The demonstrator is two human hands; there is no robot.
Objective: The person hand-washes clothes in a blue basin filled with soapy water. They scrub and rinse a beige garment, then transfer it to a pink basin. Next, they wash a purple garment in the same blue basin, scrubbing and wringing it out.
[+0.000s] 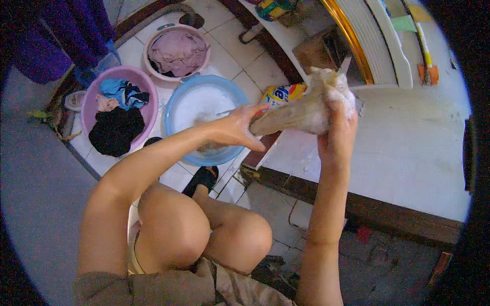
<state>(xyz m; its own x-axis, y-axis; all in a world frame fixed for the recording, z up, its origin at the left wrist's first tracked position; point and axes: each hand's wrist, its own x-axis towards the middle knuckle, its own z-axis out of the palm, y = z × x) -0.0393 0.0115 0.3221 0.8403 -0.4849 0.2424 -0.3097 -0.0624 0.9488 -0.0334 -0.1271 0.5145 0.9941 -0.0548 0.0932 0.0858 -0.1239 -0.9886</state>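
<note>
A wet, soapy, pale beige cloth (294,116) stretches between my hands above the white surface's near corner. My right hand (338,128) is closed around its bunched, foamy upper part. At the cloth's narrow end, my left hand (241,128) has its thumb and forefinger spread on either side; the fingers behind the cloth are hidden. Beyond my left forearm, a round blue basin (171,111) on the floor holds white suds and some cloudy water. The forearm and hand cover part of this basin.
A pink basin (154,95) of blue, pink and black clothes stands left. Behind is a pale pink basin (146,57) with mauve cloth. A yellow printed detergent bag (277,95) lies by a raised white slab (405,153) with a dark edge. Purple fabric (76,26) hangs upper left.
</note>
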